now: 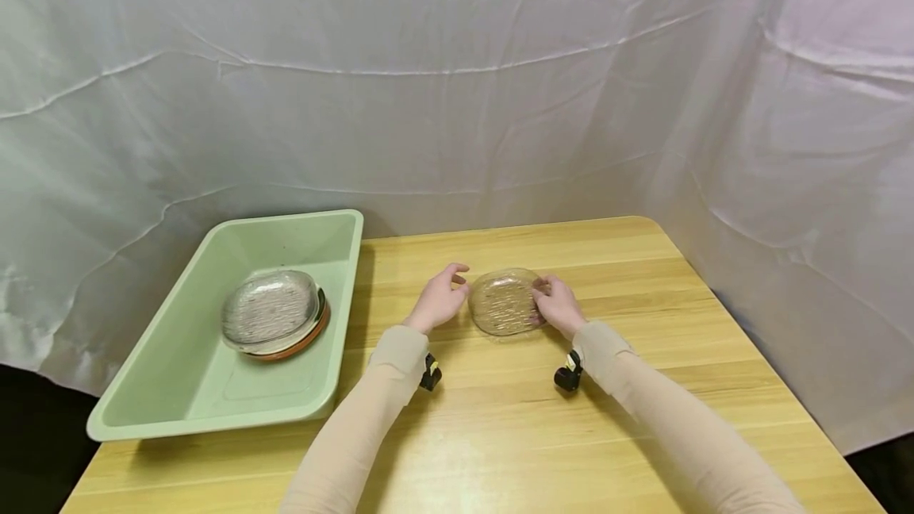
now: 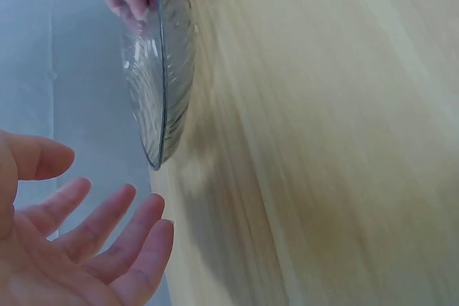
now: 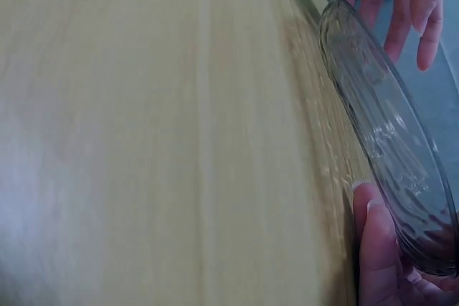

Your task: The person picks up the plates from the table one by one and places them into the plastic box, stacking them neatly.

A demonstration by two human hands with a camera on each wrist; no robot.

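Note:
A clear glass plate (image 1: 502, 304) with a rippled surface is held at its right edge by my right hand (image 1: 559, 308). In the right wrist view, fingers (image 3: 379, 245) lie under the rim of the glass plate (image 3: 387, 134), which is tilted above the tabletop. On the plate's other side is my left hand (image 1: 437, 300), apart from it. The left wrist view shows that left hand (image 2: 93, 241) with fingers spread and nothing in them, just short of the near rim of the plate (image 2: 159, 98).
A pale green tub (image 1: 346, 316) stands on the left of the wooden table (image 1: 493, 443). Inside it, another clear rippled plate (image 1: 267, 312) lies on a stack with an orange-brown dish (image 1: 300, 343) below. Grey cloth (image 1: 428, 125) hangs behind and at the right.

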